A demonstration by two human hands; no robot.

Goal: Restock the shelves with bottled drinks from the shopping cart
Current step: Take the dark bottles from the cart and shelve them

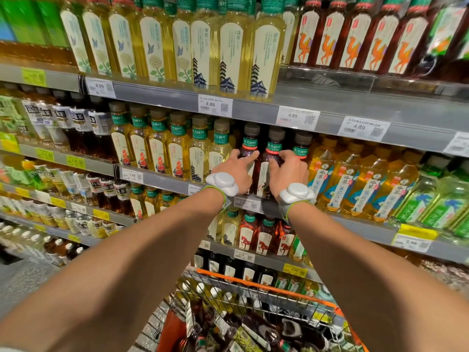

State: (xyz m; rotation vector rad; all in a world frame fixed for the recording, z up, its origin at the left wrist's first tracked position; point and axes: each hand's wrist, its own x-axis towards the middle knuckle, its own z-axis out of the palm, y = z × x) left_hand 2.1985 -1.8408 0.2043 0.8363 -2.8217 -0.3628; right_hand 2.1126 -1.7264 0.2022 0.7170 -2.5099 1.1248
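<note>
In shop aisle, long grey shelves packed with tea bottles. Dark bottle (265, 179) stands on middle shelf (360, 227), between fingers of both hands. Upright, cap up, long side up-down. Left hand (233, 172): fingers stretched, touching its left side. Right hand (289, 172): fingers curled round its right side. Cart (253, 283) below wrists, bottles inside.

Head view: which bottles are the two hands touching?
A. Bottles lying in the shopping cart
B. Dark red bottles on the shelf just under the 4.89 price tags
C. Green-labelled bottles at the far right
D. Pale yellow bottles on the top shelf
B: the left hand and the right hand both reach to the dark red bottles on that shelf, one at each side of the middle bottle.
</note>
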